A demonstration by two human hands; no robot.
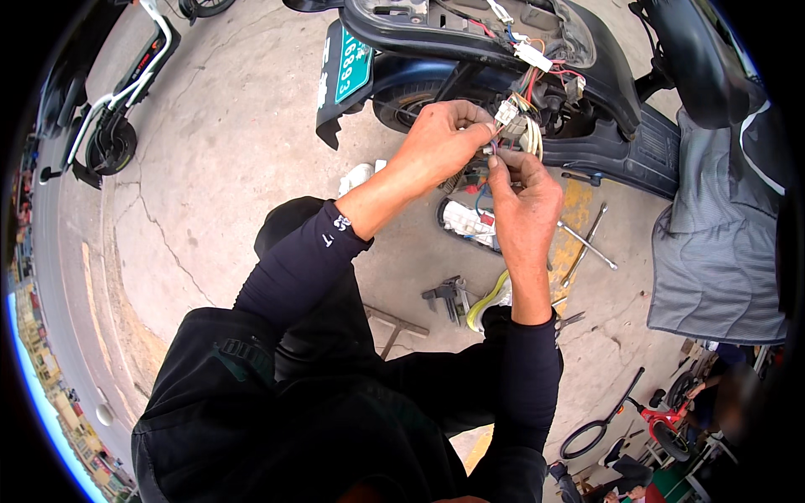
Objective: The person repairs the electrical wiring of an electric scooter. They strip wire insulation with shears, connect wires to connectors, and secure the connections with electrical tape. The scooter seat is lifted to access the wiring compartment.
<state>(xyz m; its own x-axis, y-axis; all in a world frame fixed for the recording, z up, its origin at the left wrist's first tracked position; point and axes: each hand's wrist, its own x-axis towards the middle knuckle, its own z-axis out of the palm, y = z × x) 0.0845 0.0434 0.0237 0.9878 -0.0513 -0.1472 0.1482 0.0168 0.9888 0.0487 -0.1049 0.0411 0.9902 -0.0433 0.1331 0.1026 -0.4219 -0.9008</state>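
Note:
A black electric scooter (620, 109) stands before me with its body panels opened. A bundle of coloured wires (530, 84) hangs out of it, ending in white plug connectors (506, 112). My left hand (440, 142) pinches thin wires beside one of these connectors, thumb against forefinger. Just below it, my right hand (530, 197) has its thumb and fingers closed around a small wire connector (489, 151). The two sets of fingertips nearly meet, and they partly cover what they hold. Pale cream wires (532, 138) loop down behind my right fingers.
Below the scooter lies a black tray-like case with white parts (470, 220). A cross wrench (589, 243), pliers (570, 320) and a dark power tool (443, 292) rest on the concrete. A grey cover (713, 243) hangs at right. Another scooter (126, 92) stands far left.

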